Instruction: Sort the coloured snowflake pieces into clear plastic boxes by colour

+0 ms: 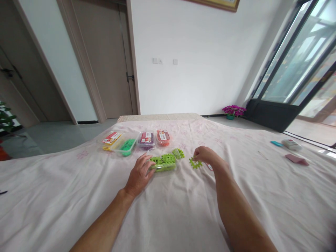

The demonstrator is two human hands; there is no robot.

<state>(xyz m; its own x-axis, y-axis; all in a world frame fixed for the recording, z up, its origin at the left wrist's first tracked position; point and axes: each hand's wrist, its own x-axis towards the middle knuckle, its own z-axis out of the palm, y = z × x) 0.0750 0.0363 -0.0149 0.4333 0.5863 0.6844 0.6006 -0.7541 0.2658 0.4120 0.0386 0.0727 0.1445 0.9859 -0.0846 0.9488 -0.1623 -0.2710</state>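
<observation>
My left hand (140, 172) grips the left end of a clear plastic box (165, 168), its thumb at the near side and its fingers over the far edge. Lime-green toothed plastic building pieces (168, 159) fill the box. Another lime-green piece (180, 153) is by the box's far right corner. To the right of the box, my right hand (204, 154) pinches a lime-green toothed piece (195, 163) by its edge, just over the cloth. Partly hidden behind my right wrist is a small red and white label (209, 167).
Behind the left hand stand plastic boxes with yellow (111, 140), green (128, 146), purple (146, 139) and orange pieces (163, 138). A pink folded item (297, 159), a white packet (291, 144) and a blue item (276, 144) lie far right on the pale cloth (162, 213).
</observation>
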